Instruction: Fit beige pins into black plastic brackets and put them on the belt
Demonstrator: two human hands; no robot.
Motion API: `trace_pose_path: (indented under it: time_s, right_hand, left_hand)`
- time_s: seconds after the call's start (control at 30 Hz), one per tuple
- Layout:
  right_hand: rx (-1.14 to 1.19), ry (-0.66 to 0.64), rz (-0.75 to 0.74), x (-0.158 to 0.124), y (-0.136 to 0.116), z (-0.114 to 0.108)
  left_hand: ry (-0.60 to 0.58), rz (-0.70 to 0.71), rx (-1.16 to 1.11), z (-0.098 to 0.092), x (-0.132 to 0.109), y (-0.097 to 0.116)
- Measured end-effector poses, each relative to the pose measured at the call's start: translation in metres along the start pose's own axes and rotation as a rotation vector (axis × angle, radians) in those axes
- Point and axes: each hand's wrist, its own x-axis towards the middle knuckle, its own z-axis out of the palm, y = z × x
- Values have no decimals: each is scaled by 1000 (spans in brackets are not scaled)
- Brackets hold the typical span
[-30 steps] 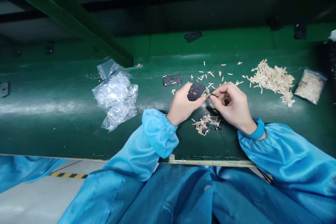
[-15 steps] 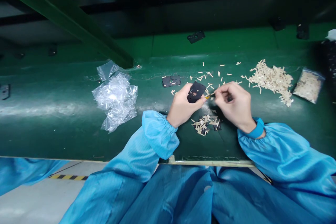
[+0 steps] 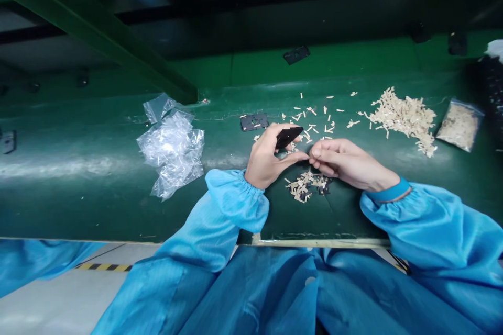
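Note:
My left hand [image 3: 269,154] is closed around a thin black plastic plate [image 3: 288,137], now tilted nearly edge-on to me. Its thumb reaches out to the right, up against the fingertips of my right hand [image 3: 340,161]. The right hand is pinched; whatever its fingers hold, if anything, is hidden. Below both hands lies a small heap of beige strips [image 3: 302,187] mixed with small black pieces [image 3: 324,185]. More beige strips lie scattered just beyond the hands. Another black plate [image 3: 253,122] with cut-outs rests flat beyond the left hand.
A large pile of beige strips [image 3: 403,118] and a zip bag of small pieces [image 3: 460,124] lie to the right. Crumpled clear bags [image 3: 173,144] sit at the left. A black plate [image 3: 296,55] lies further back. A green post [image 3: 118,36] slants down from the upper left.
The black plate has tipped from face-up to nearly edge-on in my left hand. My right hand has come down and turned, its fingertips now at the left thumb; the yellowish strip between them is out of sight.

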Motion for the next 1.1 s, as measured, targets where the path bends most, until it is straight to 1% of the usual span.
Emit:
trace_pose_path:
  time_s: [0.07, 0.13, 0.33, 0.5, 0.57, 0.6, 0.67, 0.77, 0.8, 0.87, 0.9, 0.97, 1.1]
  right_hand:
    - [166, -67, 69, 0, 1, 2]
    - [248, -97, 84, 0, 3, 4]
    - [299, -146, 74, -2, 4, 8]
    - [288, -127, 57, -2, 4, 9]
    - [246, -78, 14, -2, 5, 9]
    - [215, -30, -28, -1, 6, 9]
    - [105, 113, -149, 0, 7, 9]
    - [-134, 319, -327, 2, 10, 11]
    - [-202, 359, -366, 3, 11, 12]
    - [-301, 410, -421, 3, 14, 15]
    - [-342, 431, -441, 3, 15, 16]
    - [-426, 465, -464, 3, 17, 18]
    - [-574, 504, -481, 4, 20, 20]
  left_hand:
    - [-1, 19, -2, 0, 1, 0]
    - [-1, 29, -10, 0, 1, 0]
    - [1, 26, 4, 0, 0, 0]
    - [-2, 1, -7, 0, -1, 1]
    - [-6, -49, -17, 1, 0, 1]
    - [0, -101, -26, 2, 1, 1]
    - [20, -266, -87, 5, 3, 2]
    - [43, -545, -331, 10, 6, 6]
    - [47, -614, -423, 11, 7, 7]
    - [49, -700, -559, 13, 9, 10]
    - [44, -721, -594, 13, 9, 11]
    - [20, -719, -578, 12, 9, 12]
    - [48, -582, -365, 10, 8, 12]
